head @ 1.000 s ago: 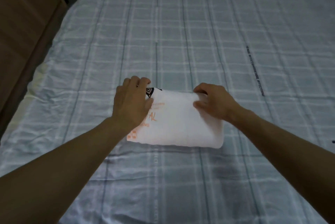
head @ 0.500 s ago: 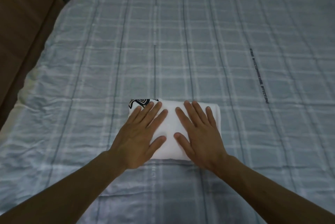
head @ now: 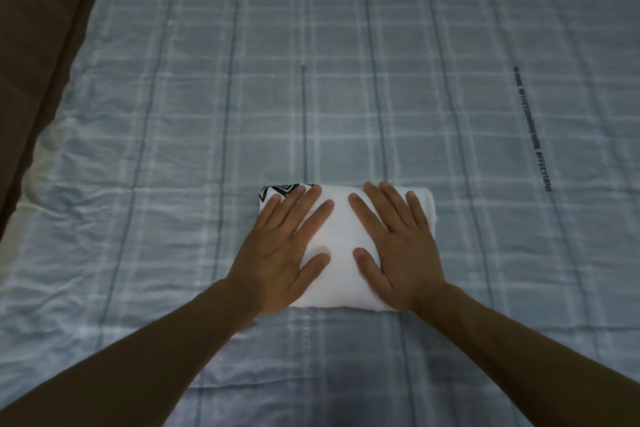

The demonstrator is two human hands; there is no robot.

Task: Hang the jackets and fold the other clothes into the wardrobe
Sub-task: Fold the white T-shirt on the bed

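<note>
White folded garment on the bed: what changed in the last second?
Both hands let go of the far edge: the left hand and right hand now press flat on the white folded garment, its orange print folded out of sight. The blue plaid bedsheet stayed as it was.

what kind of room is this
Probably a bedroom: a pale blue plaid bedsheet fills the view, brown wooden furniture stands along its left edge, and the left hand and right hand press flat on a folded white garment.
</note>
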